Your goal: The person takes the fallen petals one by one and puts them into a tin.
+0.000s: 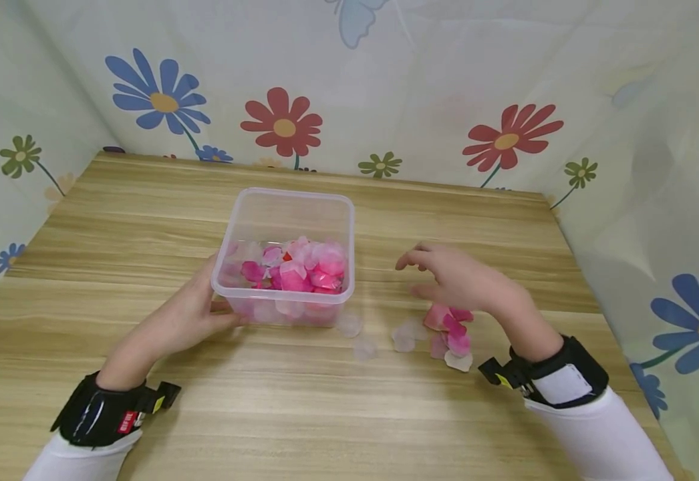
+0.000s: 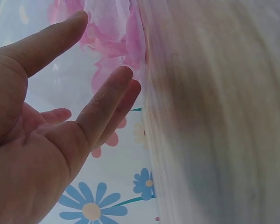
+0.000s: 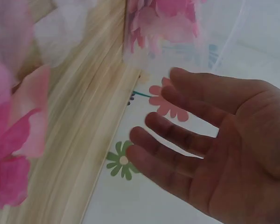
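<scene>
A clear square plastic box (image 1: 283,293) stands on the table, with pink, white and a little red artificial petals (image 1: 295,275) lying inside it. At its left front corner my left hand (image 1: 184,310) rests against the wall, thumb and fingers (image 2: 105,102) mostly straight. My right hand (image 1: 464,277) hovers right of the box with nothing in it, its fingers (image 3: 170,133) spread and slightly bent. Just below that hand lies a small heap of pink petals (image 1: 454,337) with a whitish petal (image 1: 459,361) at its near edge.
Between box and heap, several pale translucent petals (image 1: 349,325) lie scattered on the wood-grain table (image 1: 301,414). A flower-printed cloth (image 1: 403,100) hangs behind the table's far edge and along both sides. Each wrist wears a black strap (image 1: 572,374) with a small camera mount.
</scene>
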A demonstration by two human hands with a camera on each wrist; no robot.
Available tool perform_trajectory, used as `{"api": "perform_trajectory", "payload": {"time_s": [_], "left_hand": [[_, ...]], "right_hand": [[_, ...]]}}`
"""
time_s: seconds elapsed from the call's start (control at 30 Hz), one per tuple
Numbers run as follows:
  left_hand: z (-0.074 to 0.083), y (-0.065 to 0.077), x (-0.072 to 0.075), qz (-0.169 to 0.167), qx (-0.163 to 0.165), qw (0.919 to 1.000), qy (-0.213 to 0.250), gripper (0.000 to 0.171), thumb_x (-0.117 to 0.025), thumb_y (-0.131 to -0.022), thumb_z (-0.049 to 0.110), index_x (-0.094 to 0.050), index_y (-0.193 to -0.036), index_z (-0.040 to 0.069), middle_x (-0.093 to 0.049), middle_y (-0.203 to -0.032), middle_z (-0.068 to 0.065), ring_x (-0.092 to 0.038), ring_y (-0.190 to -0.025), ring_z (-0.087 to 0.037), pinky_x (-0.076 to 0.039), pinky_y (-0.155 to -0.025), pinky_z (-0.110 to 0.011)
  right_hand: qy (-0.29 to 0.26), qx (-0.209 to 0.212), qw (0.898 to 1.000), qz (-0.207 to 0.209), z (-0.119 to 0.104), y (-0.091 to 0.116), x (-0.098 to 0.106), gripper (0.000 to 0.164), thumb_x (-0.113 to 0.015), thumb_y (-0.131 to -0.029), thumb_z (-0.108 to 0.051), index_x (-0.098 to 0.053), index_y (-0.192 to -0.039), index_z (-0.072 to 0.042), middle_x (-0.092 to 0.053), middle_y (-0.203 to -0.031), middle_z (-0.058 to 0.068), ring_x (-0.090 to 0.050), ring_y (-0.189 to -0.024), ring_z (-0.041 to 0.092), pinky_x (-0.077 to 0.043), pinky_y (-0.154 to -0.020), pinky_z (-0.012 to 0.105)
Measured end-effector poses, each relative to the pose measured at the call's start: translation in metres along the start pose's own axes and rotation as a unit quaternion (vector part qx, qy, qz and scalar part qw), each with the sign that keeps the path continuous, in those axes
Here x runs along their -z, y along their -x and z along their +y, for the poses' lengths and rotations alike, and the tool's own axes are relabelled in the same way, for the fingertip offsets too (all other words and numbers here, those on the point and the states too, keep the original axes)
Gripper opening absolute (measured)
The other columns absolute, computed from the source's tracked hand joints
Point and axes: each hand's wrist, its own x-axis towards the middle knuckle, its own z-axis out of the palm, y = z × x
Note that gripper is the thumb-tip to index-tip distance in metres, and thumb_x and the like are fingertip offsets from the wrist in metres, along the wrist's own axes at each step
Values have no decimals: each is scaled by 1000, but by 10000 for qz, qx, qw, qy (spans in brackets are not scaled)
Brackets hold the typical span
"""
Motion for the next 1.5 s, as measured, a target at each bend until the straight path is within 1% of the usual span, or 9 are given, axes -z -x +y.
{"api": "perform_trajectory", "payload": {"time_s": [0.13, 0.23, 0.4, 0.53, 0.73, 0.93, 1.13, 1.33, 1.5], "left_hand": [[0, 0, 0, -18, 12, 10000, 6, 109, -86, -79, -4, -19, -163, 16, -42, -150, -19, -47, -132, -34, -40, -108, -61], [1, 0, 0, -56, 70, 9999, 45, 110, -86, -80, -4, -17, -163, 17, -41, -151, -19, -47, -133, -35, -40, -108, -62], [2, 0, 0, -69, 149, 9998, 68, 110, -85, -80, -5, -16, -164, 14, -41, -151, -21, -48, -132, -37, -43, -105, -62], [1, 0, 0, -65, 163, 9998, 62, 108, -85, -80, -6, -17, -163, 10, -42, -150, -21, -48, -132, -36, -41, -107, -61], [-1, 0, 0, -51, 115, 9999, 38, 108, -86, -79, -5, -18, -162, 8, -44, -148, -20, -48, -131, -35, -40, -108, -62], [-1, -1, 0, -46, 122, 9999, 57, 105, -85, -78, -7, -20, -160, 4, -44, -148, -20, -48, -132, -35, -39, -109, -60], [0, -1, -1, -40, 167, 9998, 22, 105, -86, -78, -6, -20, -159, 3, -45, -147, -21, -48, -131, -35, -39, -109, -60], [1, -1, -1, -34, 191, 9998, -33, 109, -88, -79, -2, -17, -161, 8, -45, -146, -19, -50, -129, -36, -41, -107, -61], [0, -1, -1, -43, 185, 9998, 1, 108, -88, -79, -1, -18, -161, 8, -45, -146, -19, -50, -129, -35, -41, -107, -61]], "right_hand": [[19, -358, 9982, -484, 12, 9, -5, 43, -72, -91, -6, -63, -133, -6, -58, -128, 16, -58, -107, 33, -51, -90, 46], [1, -468, 9965, -692, 20, 16, -8, 45, -73, -90, -4, -62, -133, -7, -56, -128, 15, -58, -100, 30, -52, -84, 42], [-69, -480, 9952, -848, 29, 27, -13, 45, -80, -85, -6, -64, -127, -9, -56, -120, 12, -58, -94, 28, -52, -79, 40], [-26, -540, 9947, -871, 32, 33, -15, 46, -86, -82, -11, -65, -123, -12, -57, -114, 8, -58, -96, 27, -52, -80, 41], [-84, -749, 9919, -1022, 34, 40, -19, 58, -91, -76, -15, -62, -127, -14, -54, -121, 9, -54, -104, 29, -52, -84, 45], [-200, -901, 9905, -1016, 33, 42, -24, 66, -91, -73, -7, -60, -130, -15, -51, -123, 9, -51, -106, 30, -53, -83, 43], [-242, -1013, 9890, -1053, 34, 44, -30, 68, -95, -69, -13, -61, -127, -21, -48, -121, 6, -49, -106, 28, -52, -80, 39], [-231, -922, 9911, -935, 35, 44, -32, 65, -94, -70, -9, -62, -126, -19, -50, -119, 7, -51, -107, 28, -53, -84, 43], [-131, -691, 9948, -734, 38, 44, -36, 60, -90, -69, 1, -64, -120, -16, -51, -113, 6, -52, -100, 26, -51, -80, 39]]}}
